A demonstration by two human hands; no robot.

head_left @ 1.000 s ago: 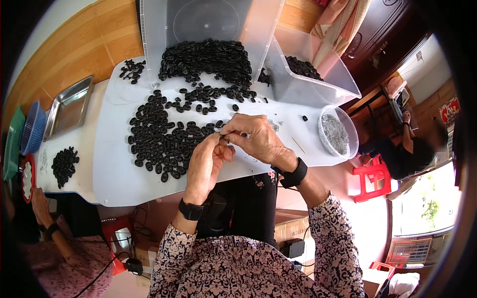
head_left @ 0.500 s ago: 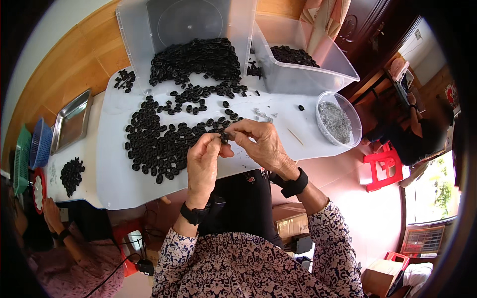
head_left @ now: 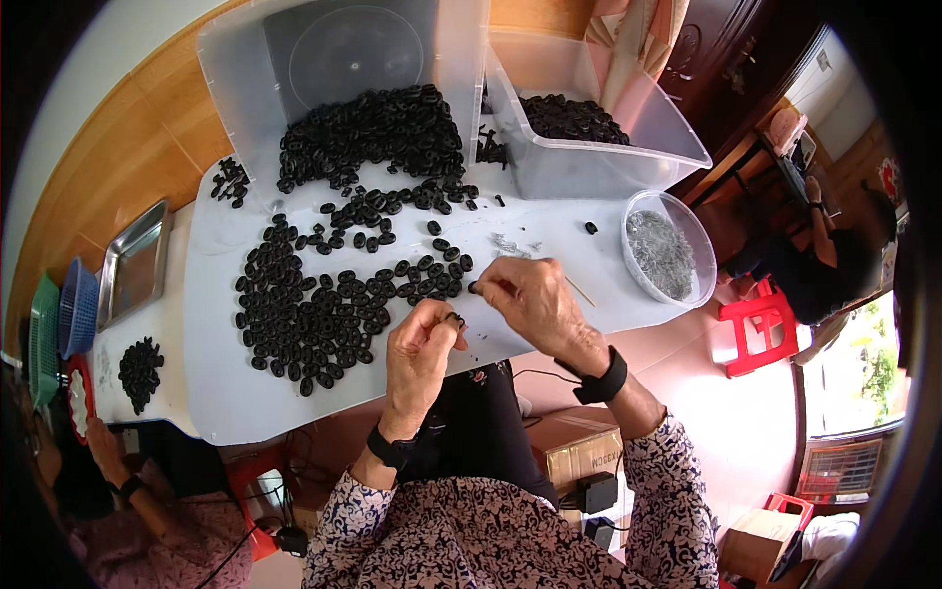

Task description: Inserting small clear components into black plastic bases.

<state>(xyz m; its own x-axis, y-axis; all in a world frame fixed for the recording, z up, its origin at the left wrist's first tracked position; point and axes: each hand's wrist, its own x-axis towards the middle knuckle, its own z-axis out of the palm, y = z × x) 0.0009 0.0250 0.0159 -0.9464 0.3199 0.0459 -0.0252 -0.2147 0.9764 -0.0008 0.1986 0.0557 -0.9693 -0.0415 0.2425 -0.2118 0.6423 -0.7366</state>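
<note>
My left hand (head_left: 422, 358) is closed, pinching a small black plastic piece (head_left: 455, 319) between thumb and fingertips above the table's near edge. To its right and a little farther away, my right hand (head_left: 540, 304) is also closed in a pinch. A small dark piece (head_left: 474, 288) shows at its fingertips; its exact shape is too small to make out. A gap separates the two hands. Left of them spreads a layer of black oval pieces (head_left: 299, 314) on the white table (head_left: 549, 226). Small clear pieces (head_left: 512, 245) lie loose beyond my right hand.
A clear bin on its side spills a black heap (head_left: 383, 133). Beside it stands an upright clear bin (head_left: 608, 172). A round tub (head_left: 706, 260) holds small clear pieces; a thin stick (head_left: 581, 292) lies nearby. At left are a metal tray (head_left: 137, 260) and a co-worker's hand (head_left: 103, 447).
My hands have parted: the right moved slightly right, while the left came nearer to me with the black piece. The whole view has shifted slightly.
</note>
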